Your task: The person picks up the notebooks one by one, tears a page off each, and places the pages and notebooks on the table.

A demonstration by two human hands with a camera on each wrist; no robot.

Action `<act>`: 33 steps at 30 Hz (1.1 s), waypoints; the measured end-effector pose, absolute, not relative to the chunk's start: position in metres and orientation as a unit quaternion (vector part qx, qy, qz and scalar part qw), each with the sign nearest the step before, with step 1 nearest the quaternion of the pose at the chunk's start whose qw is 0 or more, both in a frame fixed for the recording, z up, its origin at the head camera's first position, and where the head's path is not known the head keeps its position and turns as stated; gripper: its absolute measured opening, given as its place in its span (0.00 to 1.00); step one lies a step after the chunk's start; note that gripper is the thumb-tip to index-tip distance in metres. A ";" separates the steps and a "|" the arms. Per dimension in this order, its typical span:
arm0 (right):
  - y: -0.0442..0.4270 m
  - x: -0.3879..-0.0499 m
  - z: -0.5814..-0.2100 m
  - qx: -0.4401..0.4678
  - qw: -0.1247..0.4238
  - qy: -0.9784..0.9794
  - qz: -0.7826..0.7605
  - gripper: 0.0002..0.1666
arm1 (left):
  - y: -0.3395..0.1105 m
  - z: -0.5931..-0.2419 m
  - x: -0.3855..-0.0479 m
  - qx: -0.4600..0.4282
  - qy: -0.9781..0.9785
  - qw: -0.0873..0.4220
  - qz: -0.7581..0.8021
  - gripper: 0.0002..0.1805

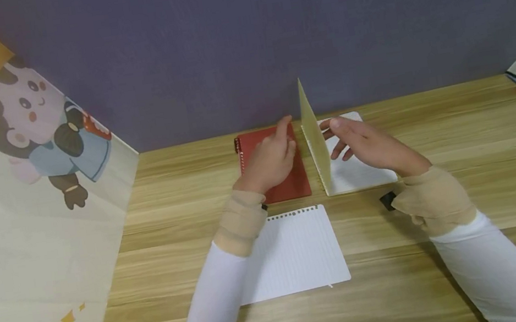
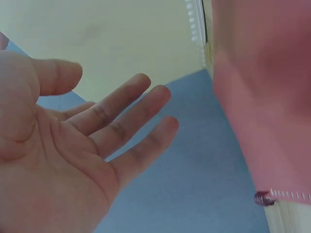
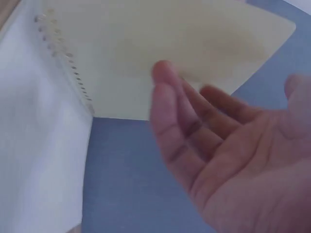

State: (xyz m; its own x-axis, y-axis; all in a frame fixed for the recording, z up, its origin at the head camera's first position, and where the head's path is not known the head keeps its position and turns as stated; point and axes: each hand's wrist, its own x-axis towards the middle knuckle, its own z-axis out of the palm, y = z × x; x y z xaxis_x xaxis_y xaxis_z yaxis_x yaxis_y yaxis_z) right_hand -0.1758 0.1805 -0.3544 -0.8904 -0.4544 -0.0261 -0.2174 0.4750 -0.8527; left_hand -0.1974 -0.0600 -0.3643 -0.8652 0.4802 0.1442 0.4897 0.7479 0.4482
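A spiral notebook lies with its white pages (image 1: pixel 362 174) facing up, and its cream cover (image 1: pixel 317 146) stands nearly upright along the spiral. My right hand (image 1: pixel 374 150) is beside that cover, over the pages. In the right wrist view its fingers (image 3: pixel 170 126) are loosely bent in front of the cover and pinch nothing; contact with it is hard to tell. Left of the cover, my left hand (image 1: pixel 268 162) is above a closed red spiral notebook (image 1: pixel 294 186). In the left wrist view its fingers (image 2: pixel 146 145) are spread and the palm holds nothing.
A loose lined sheet (image 1: pixel 297 255) with torn punch holes lies nearer to me on the wooden table (image 1: pixel 388 297), partly under my left forearm. A dark blue-grey wall (image 1: pixel 202 52) rises behind the notebooks. On the left stands a printed cartoon panel (image 1: pixel 42 260).
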 end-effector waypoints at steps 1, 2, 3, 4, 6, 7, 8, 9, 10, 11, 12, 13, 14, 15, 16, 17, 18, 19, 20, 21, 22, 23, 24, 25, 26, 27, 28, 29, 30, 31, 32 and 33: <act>0.179 -0.176 -0.357 -0.204 0.138 0.851 -0.463 0.38 | -0.062 -0.363 -0.198 -0.252 -0.934 0.011 -0.253 0.31; 0.177 -0.176 -0.360 -0.210 0.152 0.853 -0.453 0.38 | -0.065 -0.363 -0.200 -0.246 -0.933 0.014 -0.261 0.31; 0.176 -0.176 -0.362 -0.213 0.164 0.858 -0.438 0.38 | -0.067 -0.362 -0.201 -0.242 -0.933 0.020 -0.267 0.32; 0.174 -0.176 -0.365 -0.217 0.176 0.862 -0.423 0.38 | -0.070 -0.362 -0.202 -0.238 -0.932 0.027 -0.272 0.32; 0.172 -0.176 -0.370 -0.223 0.194 0.871 -0.392 0.37 | -0.075 -0.362 -0.205 -0.235 -0.930 0.045 -0.280 0.30; 0.172 -0.176 -0.372 -0.224 0.202 0.876 -0.376 0.36 | -0.078 -0.363 -0.207 -0.234 -0.928 0.049 -0.285 0.29; 0.172 -0.177 -0.375 -0.226 0.210 0.880 -0.362 0.34 | -0.081 -0.363 -0.208 -0.231 -0.927 0.052 -0.290 0.27; 0.171 -0.177 -0.378 -0.228 0.215 0.884 -0.348 0.33 | -0.083 -0.364 -0.210 -0.227 -0.928 0.054 -0.291 0.25; 0.172 -0.177 -0.380 -0.229 0.222 0.886 -0.337 0.31 | -0.087 -0.366 -0.212 -0.222 -0.928 0.052 -0.294 0.22; 0.172 -0.178 -0.383 -0.230 0.227 0.887 -0.331 0.30 | -0.090 -0.367 -0.214 -0.216 -0.929 0.047 -0.296 0.21; 0.172 -0.178 -0.386 -0.234 0.231 0.888 -0.322 0.29 | -0.093 -0.369 -0.215 -0.207 -0.931 0.040 -0.298 0.20; 0.172 -0.179 -0.389 -0.237 0.234 0.887 -0.318 0.28 | -0.095 -0.370 -0.217 -0.198 -0.933 0.031 -0.300 0.20; 0.172 -0.179 -0.391 -0.240 0.236 0.887 -0.315 0.28 | -0.098 -0.371 -0.218 -0.190 -0.936 0.025 -0.296 0.20; 0.172 -0.180 -0.393 -0.244 0.236 0.887 -0.311 0.27 | -0.100 -0.373 -0.219 -0.181 -0.939 0.018 -0.291 0.19; 0.172 -0.180 -0.394 -0.250 0.235 0.888 -0.307 0.27 | -0.102 -0.374 -0.220 -0.173 -0.943 0.009 -0.285 0.19; 0.172 -0.181 -0.396 -0.257 0.231 0.888 -0.304 0.27 | -0.104 -0.375 -0.221 -0.164 -0.946 0.001 -0.278 0.19; 0.171 -0.180 -0.396 -0.264 0.229 0.888 -0.300 0.26 | -0.105 -0.375 -0.221 -0.156 -0.950 -0.009 -0.272 0.19; 0.171 -0.180 -0.397 -0.269 0.226 0.887 -0.299 0.26 | -0.106 -0.376 -0.222 -0.149 -0.953 -0.018 -0.263 0.20; 0.170 -0.180 -0.398 -0.273 0.224 0.887 -0.296 0.26 | -0.107 -0.377 -0.222 -0.144 -0.956 -0.027 -0.253 0.21; 0.170 -0.179 -0.398 -0.279 0.222 0.887 -0.294 0.25 | -0.108 -0.378 -0.222 -0.137 -0.960 -0.035 -0.242 0.22; 0.170 -0.179 -0.399 -0.286 0.217 0.887 -0.292 0.25 | -0.109 -0.380 -0.222 -0.131 -0.963 -0.043 -0.231 0.22; 0.169 -0.178 -0.399 -0.290 0.212 0.887 -0.291 0.24 | -0.110 -0.381 -0.222 -0.127 -0.966 -0.051 -0.221 0.23; 0.168 -0.178 -0.400 -0.295 0.207 0.887 -0.290 0.24 | -0.110 -0.382 -0.222 -0.122 -0.968 -0.058 -0.211 0.24; 0.168 -0.178 -0.400 -0.301 0.201 0.887 -0.289 0.23 | -0.111 -0.384 -0.223 -0.118 -0.971 -0.063 -0.198 0.25; 0.167 -0.178 -0.401 -0.305 0.195 0.887 -0.286 0.23 | -0.111 -0.385 -0.223 -0.115 -0.974 -0.068 -0.186 0.26; 0.167 -0.178 -0.401 -0.310 0.189 0.887 -0.285 0.23 | -0.111 -0.386 -0.223 -0.110 -0.975 -0.073 -0.176 0.26; 0.167 -0.178 -0.402 -0.315 0.183 0.887 -0.284 0.23 | -0.111 -0.388 -0.223 -0.107 -0.977 -0.076 -0.165 0.26; 0.166 -0.178 -0.402 -0.319 0.179 0.887 -0.282 0.23 | -0.110 -0.389 -0.222 -0.104 -0.979 -0.079 -0.155 0.26; 0.166 -0.178 -0.402 -0.321 0.177 0.887 -0.280 0.23 | -0.110 -0.390 -0.222 -0.101 -0.981 -0.080 -0.145 0.26; 0.166 -0.178 -0.403 -0.321 0.175 0.889 -0.277 0.23 | -0.109 -0.391 -0.222 -0.099 -0.983 -0.081 -0.133 0.25; 0.166 -0.178 -0.403 -0.319 0.175 0.890 -0.273 0.23 | -0.108 -0.391 -0.222 -0.095 -0.985 -0.081 -0.121 0.24; 0.166 -0.178 -0.404 -0.318 0.175 0.891 -0.272 0.23 | -0.107 -0.392 -0.222 -0.092 -0.987 -0.080 -0.109 0.23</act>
